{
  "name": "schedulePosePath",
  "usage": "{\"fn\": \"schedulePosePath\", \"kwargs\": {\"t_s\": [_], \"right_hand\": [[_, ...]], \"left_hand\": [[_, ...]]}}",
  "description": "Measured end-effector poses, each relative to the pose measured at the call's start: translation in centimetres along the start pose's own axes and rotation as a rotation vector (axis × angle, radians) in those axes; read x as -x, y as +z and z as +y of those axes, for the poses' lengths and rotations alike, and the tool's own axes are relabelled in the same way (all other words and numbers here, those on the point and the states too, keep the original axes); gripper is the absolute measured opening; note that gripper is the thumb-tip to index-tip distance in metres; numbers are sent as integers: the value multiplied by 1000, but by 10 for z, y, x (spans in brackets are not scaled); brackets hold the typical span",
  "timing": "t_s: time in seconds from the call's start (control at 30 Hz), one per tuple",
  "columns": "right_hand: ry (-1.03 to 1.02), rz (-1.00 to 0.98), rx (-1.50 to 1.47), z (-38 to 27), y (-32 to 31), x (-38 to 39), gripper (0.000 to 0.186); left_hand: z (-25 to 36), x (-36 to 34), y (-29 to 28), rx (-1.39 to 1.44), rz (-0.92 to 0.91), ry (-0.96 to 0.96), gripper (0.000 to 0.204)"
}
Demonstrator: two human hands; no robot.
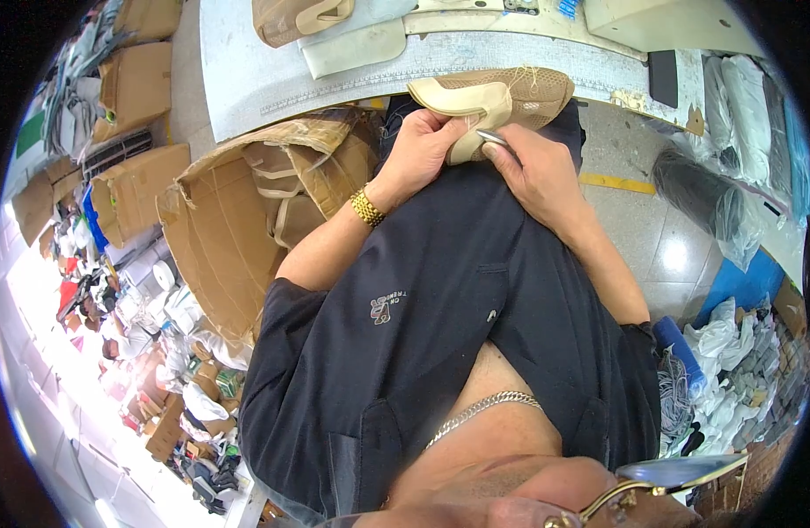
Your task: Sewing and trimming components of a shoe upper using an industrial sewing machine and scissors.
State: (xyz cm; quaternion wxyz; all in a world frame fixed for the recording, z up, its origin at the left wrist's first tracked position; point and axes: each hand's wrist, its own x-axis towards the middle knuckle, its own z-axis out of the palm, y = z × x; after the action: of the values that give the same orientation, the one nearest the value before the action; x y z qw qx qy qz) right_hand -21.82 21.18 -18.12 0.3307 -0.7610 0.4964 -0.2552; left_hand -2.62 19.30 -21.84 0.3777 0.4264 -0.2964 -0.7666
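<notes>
A beige mesh piece with cream trim, like a shoe upper, rests over my lap at the table's front edge, loose threads hanging from it. My left hand pinches the cream trim on its left side. In my right hand is a small silver metal tool, its tip against the piece near the threads. The tool's far end is too small to make out, and most of it is hidden by my fingers.
A worktable spans the top, holding more beige pieces and a dark block. An open cardboard box of beige pieces stands at my left. Wrapped rolls lie right; piled cartons and materials fill the far left.
</notes>
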Motion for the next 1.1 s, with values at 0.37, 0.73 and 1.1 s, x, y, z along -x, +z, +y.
{"fn": "schedulePosePath", "kwargs": {"t_s": [0.37, 0.73, 1.1], "right_hand": [[-19, -40, -11, 4, 1, 1, 22], [22, -9, -72, -3, -4, -1, 22], [24, -33, -63, -1, -3, -3, 23]], "left_hand": [[-3, 3, 1, -3, 3, 56, 24], [-5, 0, -6, 16, -10, 29, 24], [-4, -1, -3, 19, -5, 29, 25]]}}
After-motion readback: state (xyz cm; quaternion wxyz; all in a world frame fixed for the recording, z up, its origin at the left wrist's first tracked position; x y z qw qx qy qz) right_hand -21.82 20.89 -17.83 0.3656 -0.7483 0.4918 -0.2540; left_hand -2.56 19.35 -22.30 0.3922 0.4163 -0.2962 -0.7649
